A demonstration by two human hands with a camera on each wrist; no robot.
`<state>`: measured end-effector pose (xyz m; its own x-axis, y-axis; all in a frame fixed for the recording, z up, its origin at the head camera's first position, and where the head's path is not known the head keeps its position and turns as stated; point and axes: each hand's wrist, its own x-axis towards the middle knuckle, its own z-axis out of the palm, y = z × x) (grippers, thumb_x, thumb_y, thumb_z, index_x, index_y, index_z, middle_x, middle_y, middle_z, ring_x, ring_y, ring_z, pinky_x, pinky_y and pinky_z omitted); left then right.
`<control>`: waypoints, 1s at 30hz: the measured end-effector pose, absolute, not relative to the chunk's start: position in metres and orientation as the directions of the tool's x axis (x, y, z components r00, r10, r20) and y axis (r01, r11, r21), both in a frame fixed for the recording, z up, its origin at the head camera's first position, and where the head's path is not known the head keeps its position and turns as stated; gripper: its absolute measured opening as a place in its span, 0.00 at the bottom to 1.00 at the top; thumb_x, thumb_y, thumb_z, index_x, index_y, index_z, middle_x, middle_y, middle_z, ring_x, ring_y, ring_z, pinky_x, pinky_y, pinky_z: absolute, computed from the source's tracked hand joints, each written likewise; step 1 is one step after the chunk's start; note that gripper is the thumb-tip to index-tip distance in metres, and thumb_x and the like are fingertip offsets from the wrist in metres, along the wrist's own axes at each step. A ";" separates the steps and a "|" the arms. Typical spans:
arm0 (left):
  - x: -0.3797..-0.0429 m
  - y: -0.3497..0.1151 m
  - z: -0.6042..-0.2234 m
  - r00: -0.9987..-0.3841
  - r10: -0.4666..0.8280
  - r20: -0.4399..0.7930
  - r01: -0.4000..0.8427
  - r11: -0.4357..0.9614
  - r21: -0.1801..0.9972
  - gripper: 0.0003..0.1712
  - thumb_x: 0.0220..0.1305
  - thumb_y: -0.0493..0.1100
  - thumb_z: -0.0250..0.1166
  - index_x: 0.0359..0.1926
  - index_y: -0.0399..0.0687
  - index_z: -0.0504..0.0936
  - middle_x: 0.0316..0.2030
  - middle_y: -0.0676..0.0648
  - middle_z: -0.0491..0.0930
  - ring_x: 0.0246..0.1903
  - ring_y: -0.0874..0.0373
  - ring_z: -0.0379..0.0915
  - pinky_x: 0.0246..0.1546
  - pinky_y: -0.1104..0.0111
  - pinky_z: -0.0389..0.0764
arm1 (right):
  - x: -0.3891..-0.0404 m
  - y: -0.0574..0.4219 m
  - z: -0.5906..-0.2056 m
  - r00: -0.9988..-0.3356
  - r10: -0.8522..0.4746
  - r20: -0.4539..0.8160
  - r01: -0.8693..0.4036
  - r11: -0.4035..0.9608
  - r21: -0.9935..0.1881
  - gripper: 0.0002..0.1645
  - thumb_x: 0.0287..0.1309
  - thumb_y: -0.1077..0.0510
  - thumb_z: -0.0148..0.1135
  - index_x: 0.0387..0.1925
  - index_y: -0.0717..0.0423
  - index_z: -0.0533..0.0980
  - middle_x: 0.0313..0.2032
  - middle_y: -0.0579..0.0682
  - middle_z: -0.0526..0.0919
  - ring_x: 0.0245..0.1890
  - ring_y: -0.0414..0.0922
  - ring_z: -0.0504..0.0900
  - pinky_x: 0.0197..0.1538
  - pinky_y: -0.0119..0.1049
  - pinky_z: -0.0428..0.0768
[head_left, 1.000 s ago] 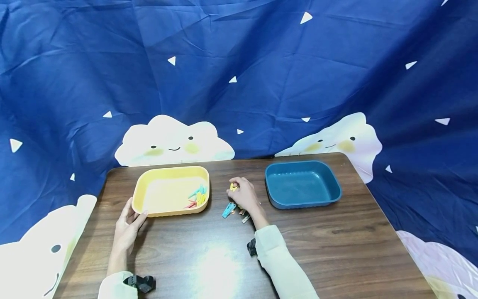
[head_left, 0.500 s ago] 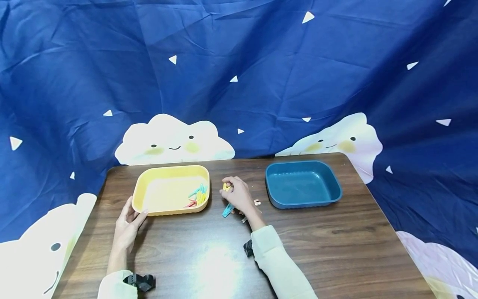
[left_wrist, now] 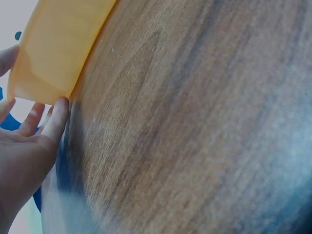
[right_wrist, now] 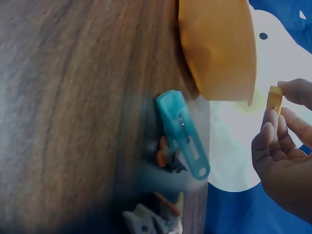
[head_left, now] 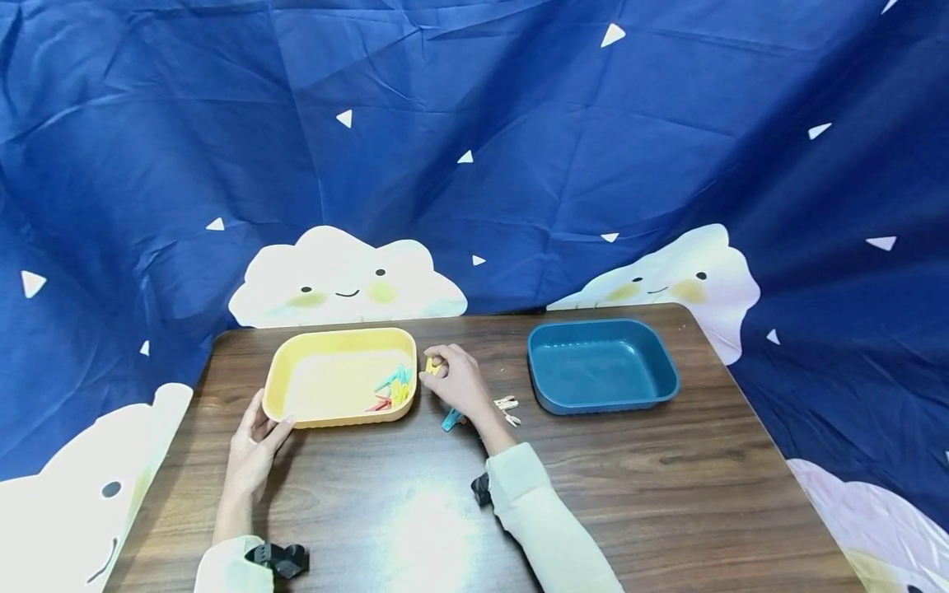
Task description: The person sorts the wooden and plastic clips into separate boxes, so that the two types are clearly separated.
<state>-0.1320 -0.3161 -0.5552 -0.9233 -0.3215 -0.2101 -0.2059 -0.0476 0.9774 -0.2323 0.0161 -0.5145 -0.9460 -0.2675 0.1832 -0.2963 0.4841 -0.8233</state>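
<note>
Between thumb and fingers, my right hand (head_left: 460, 385) pinches a small yellow clothespin (right_wrist: 274, 99) above the table, just right of the yellow tray (head_left: 341, 421). My left hand (head_left: 250, 453) holds the tray's near left corner, thumb on the front wall and fingers round the side. Inside the tray, several teal, yellow and red clothespins (head_left: 393, 391) lie at the right end. A teal clothespin (right_wrist: 183, 134) lies on the table, partly under my right hand in the head view. Pale clothespins (head_left: 507, 403) lie to the right of that hand. An orange one (right_wrist: 162, 152) shows behind the teal one.
A dark blue tray (head_left: 604, 406) stands at the back right of the wooden table (head_left: 652, 511). A blue cloth (head_left: 519, 165) with clouds and triangles hangs behind the table.
My right hand has moved left with the yellow clothespin, towards the yellow tray, uncovering the pale clothespins. My left hand and both trays stay in place.
</note>
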 end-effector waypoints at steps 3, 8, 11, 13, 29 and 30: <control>-0.132 -0.316 -0.556 -0.924 -0.319 -0.210 -0.206 -0.047 0.978 0.50 0.70 0.37 0.66 0.82 0.59 0.46 0.77 0.42 0.53 0.72 0.50 0.55 0.50 0.84 0.73 | -0.232 0.014 -0.512 -0.944 -0.272 0.189 -0.303 0.474 -0.827 0.22 0.57 0.59 0.73 0.53 0.61 0.81 0.39 0.49 0.77 0.35 0.45 0.80 0.38 0.32 0.78; -0.131 -0.316 -0.557 -0.925 -0.314 -0.212 -0.211 -0.040 0.977 0.52 0.70 0.38 0.67 0.82 0.57 0.44 0.78 0.42 0.51 0.74 0.48 0.52 0.50 0.85 0.73 | -0.231 0.009 -0.511 -0.939 -0.288 0.188 -0.308 0.461 -0.832 0.22 0.57 0.62 0.73 0.54 0.62 0.81 0.39 0.49 0.77 0.34 0.45 0.80 0.37 0.30 0.78; -0.131 -0.316 -0.557 -0.927 -0.319 -0.199 -0.199 -0.032 0.979 0.51 0.69 0.37 0.67 0.82 0.57 0.46 0.78 0.42 0.53 0.73 0.48 0.54 0.50 0.85 0.73 | -0.230 0.005 -0.509 -0.927 -0.318 0.196 -0.328 0.443 -0.834 0.23 0.57 0.62 0.71 0.55 0.64 0.80 0.39 0.50 0.77 0.35 0.47 0.81 0.36 0.29 0.78; -0.131 -0.317 -0.557 -0.930 -0.315 -0.190 -0.191 -0.028 0.981 0.50 0.70 0.37 0.66 0.82 0.58 0.47 0.77 0.42 0.54 0.71 0.49 0.56 0.50 0.84 0.73 | -0.229 0.002 -0.508 -0.920 -0.333 0.205 -0.343 0.434 -0.833 0.24 0.57 0.63 0.70 0.56 0.64 0.80 0.40 0.51 0.77 0.36 0.50 0.81 0.37 0.29 0.78; -0.131 -0.318 -0.556 -0.931 -0.309 -0.195 -0.195 -0.033 0.980 0.50 0.70 0.36 0.65 0.82 0.58 0.46 0.77 0.41 0.53 0.71 0.51 0.56 0.51 0.84 0.73 | -0.228 -0.021 -0.504 -0.888 -0.406 0.216 -0.400 0.448 -0.799 0.22 0.60 0.62 0.70 0.56 0.60 0.80 0.40 0.50 0.76 0.33 0.40 0.78 0.37 0.27 0.77; -0.131 -0.318 -0.556 -0.931 -0.309 -0.196 -0.196 -0.031 0.980 0.50 0.71 0.36 0.65 0.82 0.58 0.46 0.77 0.41 0.53 0.71 0.51 0.56 0.50 0.84 0.73 | -0.228 -0.021 -0.504 -0.887 -0.409 0.214 -0.399 0.445 -0.802 0.22 0.60 0.63 0.70 0.56 0.60 0.80 0.40 0.50 0.76 0.33 0.40 0.78 0.37 0.27 0.78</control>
